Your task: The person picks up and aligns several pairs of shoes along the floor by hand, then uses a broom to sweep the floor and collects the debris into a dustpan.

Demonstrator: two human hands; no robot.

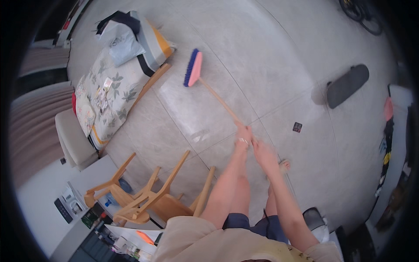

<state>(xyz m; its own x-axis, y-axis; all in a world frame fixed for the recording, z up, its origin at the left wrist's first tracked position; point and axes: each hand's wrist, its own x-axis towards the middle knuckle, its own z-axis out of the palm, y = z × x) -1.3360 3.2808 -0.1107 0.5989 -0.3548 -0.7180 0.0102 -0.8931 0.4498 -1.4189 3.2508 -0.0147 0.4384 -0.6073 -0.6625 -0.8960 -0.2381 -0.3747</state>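
Note:
A broom with a pink head (196, 68), blue bristles (190, 68) and a light wooden handle (220, 99) reaches out ahead of me. Its bristles face left, towards the bed; whether they touch the floor I cannot tell. My left hand (244, 132), a light band at its wrist, grips the handle. Closer to my body, my right hand (264, 152) is closed around the handle's near end, which its blurred fingers mostly hide. Below the hands, my bare foot (284, 166) stands on the grey tiled floor (242, 65).
Left of the broom is a low bed (126, 95) with a plastic bag (126, 50) on it. Wooden chairs (157, 196) stand near my left leg. A skateboard (347, 85) and a small dark square card (297, 127) lie right. Bicycle wheels (360, 14) show at top right.

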